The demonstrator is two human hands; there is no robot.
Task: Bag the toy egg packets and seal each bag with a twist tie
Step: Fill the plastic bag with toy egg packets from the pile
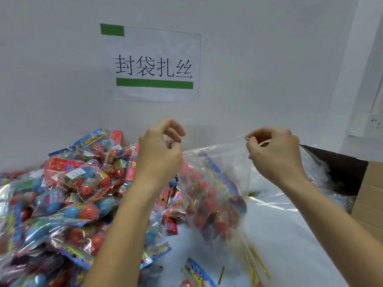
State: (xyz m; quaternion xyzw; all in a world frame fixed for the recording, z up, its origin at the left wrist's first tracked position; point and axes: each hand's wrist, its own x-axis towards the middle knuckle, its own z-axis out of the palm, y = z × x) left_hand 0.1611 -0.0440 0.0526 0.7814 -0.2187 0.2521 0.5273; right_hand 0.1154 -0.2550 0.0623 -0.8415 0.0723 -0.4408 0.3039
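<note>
in the head view, the clear bag (215, 183) hangs in the air between the two hands, above the white table (279, 235); it is already filled with toy egg packets (207, 204), red eggs and a blue header card showing through the film; the left hand (159, 154) pinches the left edge of the bag mouth between thumb and curled fingers, and the right hand (273, 154) pinches the right edge in the same way, so the mouth is stretched wide between them; the lower part of the bag is blurred, so i cannot tell if its bottom touches the table or hangs free.

to the left lies a big heap of loose packets (62, 193), waiting for bagging; near the bottom edge some thin yellow strips (259, 262) lie on the table, probably the twist ties, though they are blurred; a cardboard box (369, 193) stands at the right, and a paper sign (155, 65) is on the wall.

about handling, as a judgement: the film is thin, soft and slippery, and it has no shape of its own; the eggs are light hollow plastic, but many together give weight that pulls the bag down; so it is better to hold the film just above the load, gather it into a neck, and grip this neck firmly; a tie needs a narrow, tight neck, otherwise it slides off.
</note>
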